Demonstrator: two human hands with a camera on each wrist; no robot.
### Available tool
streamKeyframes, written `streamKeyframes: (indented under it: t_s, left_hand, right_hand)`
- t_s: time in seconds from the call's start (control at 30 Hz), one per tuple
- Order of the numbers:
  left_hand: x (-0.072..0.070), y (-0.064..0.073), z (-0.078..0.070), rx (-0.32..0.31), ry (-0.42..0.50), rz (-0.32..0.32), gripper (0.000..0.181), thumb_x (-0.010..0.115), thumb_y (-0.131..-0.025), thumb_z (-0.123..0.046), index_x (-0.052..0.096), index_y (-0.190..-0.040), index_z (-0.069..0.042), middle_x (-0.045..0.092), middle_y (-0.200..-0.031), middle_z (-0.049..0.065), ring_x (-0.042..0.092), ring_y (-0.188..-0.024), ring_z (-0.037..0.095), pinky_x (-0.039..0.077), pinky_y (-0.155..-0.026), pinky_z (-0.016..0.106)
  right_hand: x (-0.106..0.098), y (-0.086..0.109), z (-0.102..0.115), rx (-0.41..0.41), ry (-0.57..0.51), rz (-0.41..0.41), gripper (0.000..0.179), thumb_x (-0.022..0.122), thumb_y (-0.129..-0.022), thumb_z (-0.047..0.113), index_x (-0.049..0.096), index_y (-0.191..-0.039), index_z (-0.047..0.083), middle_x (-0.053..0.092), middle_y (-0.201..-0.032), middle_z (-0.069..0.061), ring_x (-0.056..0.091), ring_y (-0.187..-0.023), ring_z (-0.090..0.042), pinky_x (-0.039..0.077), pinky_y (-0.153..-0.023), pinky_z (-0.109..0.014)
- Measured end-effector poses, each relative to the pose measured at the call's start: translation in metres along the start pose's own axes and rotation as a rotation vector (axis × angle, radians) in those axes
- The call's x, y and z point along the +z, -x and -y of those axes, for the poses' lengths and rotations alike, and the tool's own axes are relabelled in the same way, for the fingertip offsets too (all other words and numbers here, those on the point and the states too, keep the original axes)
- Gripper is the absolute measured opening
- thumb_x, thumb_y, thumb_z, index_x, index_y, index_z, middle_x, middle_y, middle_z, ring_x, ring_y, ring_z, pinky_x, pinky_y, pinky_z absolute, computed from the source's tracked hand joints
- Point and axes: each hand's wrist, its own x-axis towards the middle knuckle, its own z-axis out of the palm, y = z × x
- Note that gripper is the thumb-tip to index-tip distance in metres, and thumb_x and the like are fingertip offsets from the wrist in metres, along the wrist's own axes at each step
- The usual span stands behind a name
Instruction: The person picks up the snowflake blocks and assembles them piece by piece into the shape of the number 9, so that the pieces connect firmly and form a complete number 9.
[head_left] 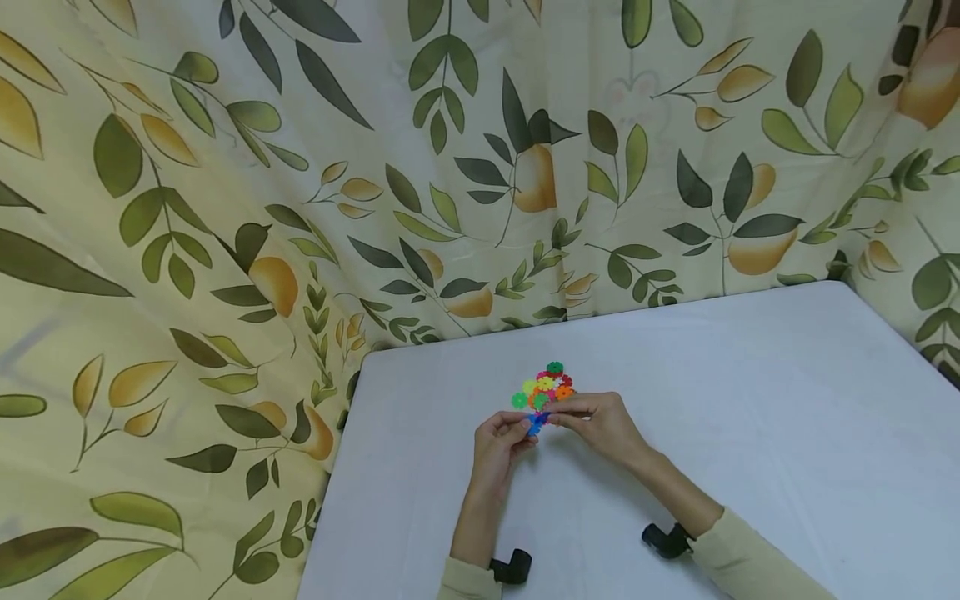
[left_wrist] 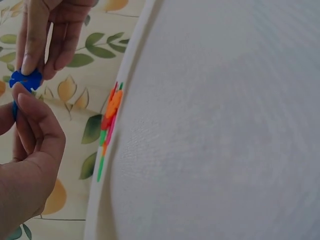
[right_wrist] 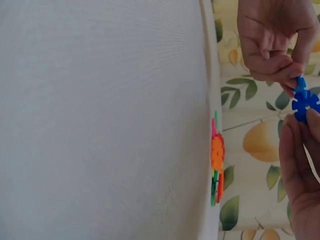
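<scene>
While the left hand (head_left: pixel 495 457) pinches the light-blue disc (right_wrist: pixel 300 85) and the right hand (head_left: pixel 611 427) the dark-blue disc (right_wrist: pixel 301 107), lower centre of the head view, joining appears underway. The next move likely requires notch-to-notch alignment and light pressure.

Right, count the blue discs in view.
2: the lighter disc pinched by the left hand, the darker disc pinched by the right hand. More could be hidden in the pile.

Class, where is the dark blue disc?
Right wrist view, right edge: the right hand pinches the dark blue disc beside a lighter blue piece in the left hand.
</scene>
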Motion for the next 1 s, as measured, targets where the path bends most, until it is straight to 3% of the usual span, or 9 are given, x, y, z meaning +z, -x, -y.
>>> streamKeyframes:
  t_s: [0.17, 0.3, 0.43, 0.57, 0.8, 1.0]
  left_hand:
    - [0.000, -0.003, 0.000, 0.018, 0.018, -0.010, 0.015, 0.067, -0.098, -0.002, 0.064, -0.111, 0.004, 0.064, -0.088, 0.006, 0.064, -0.075, 0.015, 0.057, -0.073, 0.025]
    - [-0.001, -0.004, -0.002, 0.025, 0.031, -0.009, 0.014, 0.063, -0.099, 0.000, 0.061, -0.113, 0.004, 0.063, -0.090, 0.006, 0.064, -0.077, 0.015, 0.057, -0.074, 0.026]
    - [-0.002, -0.004, -0.004, 0.024, 0.039, 0.015, 0.016, 0.062, -0.100, -0.001, 0.058, -0.115, 0.004, 0.062, -0.092, 0.005, 0.064, -0.079, 0.016, 0.056, -0.075, 0.025]
    - [-0.004, -0.003, -0.004, 0.019, 0.040, 0.030, 0.014, 0.061, -0.102, -0.003, 0.058, -0.114, 0.003, 0.062, -0.093, 0.005, 0.065, -0.080, 0.016, 0.056, -0.075, 0.026]
    - [-0.008, -0.002, -0.002, 0.003, 0.073, 0.019, 0.013, 0.061, -0.102, -0.005, 0.058, -0.113, 0.000, 0.062, -0.093, 0.006, 0.066, -0.080, 0.017, 0.057, -0.075, 0.026]
    - [-0.009, -0.001, -0.001, 0.003, 0.084, 0.022, 0.012, 0.060, -0.103, -0.005, 0.057, -0.114, 0.000, 0.062, -0.094, 0.006, 0.066, -0.081, 0.017, 0.057, -0.076, 0.026]
  right_hand:
    - [0.000, -0.003, 0.001, 0.016, 0.035, 0.016, 0.025, 0.084, -0.086, 0.007, 0.083, -0.111, 0.013, 0.079, -0.104, 0.001, 0.076, -0.091, -0.013, 0.060, -0.079, -0.023]
    - [-0.003, -0.007, 0.001, 0.046, 0.058, 0.029, 0.032, 0.084, -0.086, 0.003, 0.080, -0.117, 0.011, 0.079, -0.107, -0.005, 0.077, -0.093, -0.014, 0.059, -0.080, -0.022]
    - [-0.007, -0.010, -0.004, 0.062, 0.149, 0.046, 0.033, 0.085, -0.085, 0.003, 0.080, -0.117, 0.009, 0.079, -0.106, -0.008, 0.076, -0.090, -0.016, 0.060, -0.079, -0.023]
    - [-0.009, -0.013, -0.010, 0.103, 0.239, 0.122, 0.034, 0.086, -0.085, 0.007, 0.078, -0.118, 0.006, 0.078, -0.109, -0.009, 0.074, -0.090, -0.020, 0.061, -0.078, -0.029]
    - [-0.006, -0.018, -0.020, 0.171, 0.426, 0.199, 0.035, 0.088, -0.084, 0.015, 0.079, -0.117, 0.008, 0.074, -0.106, -0.005, 0.068, -0.088, -0.018, 0.057, -0.078, -0.037]
    - [-0.003, -0.025, -0.026, 0.171, 0.524, 0.240, 0.028, 0.089, -0.083, 0.013, 0.081, -0.109, 0.008, 0.070, -0.101, -0.005, 0.065, -0.088, -0.020, 0.057, -0.077, -0.042]
